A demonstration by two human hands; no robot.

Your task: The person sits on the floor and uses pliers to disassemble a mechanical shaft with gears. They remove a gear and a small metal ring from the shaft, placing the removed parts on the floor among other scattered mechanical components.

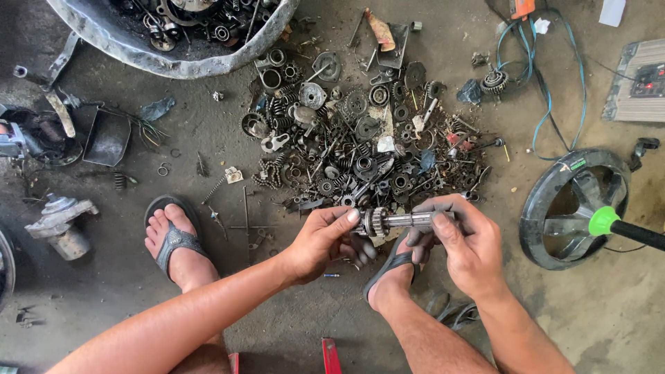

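Fingers of left hand [322, 239] and right hand [464, 242] clasp one gear shaft [396, 221] — two hands, one part.

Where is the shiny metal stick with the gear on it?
In the head view, the gear shaft sits low in the middle, held level between the left hand and right hand, just below the pile of metal parts on the floor.

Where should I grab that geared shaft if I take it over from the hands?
Grip the bare splined middle of the geared shaft, coming from above. It lies level, with the left hand at the gear end and the right hand on the other.
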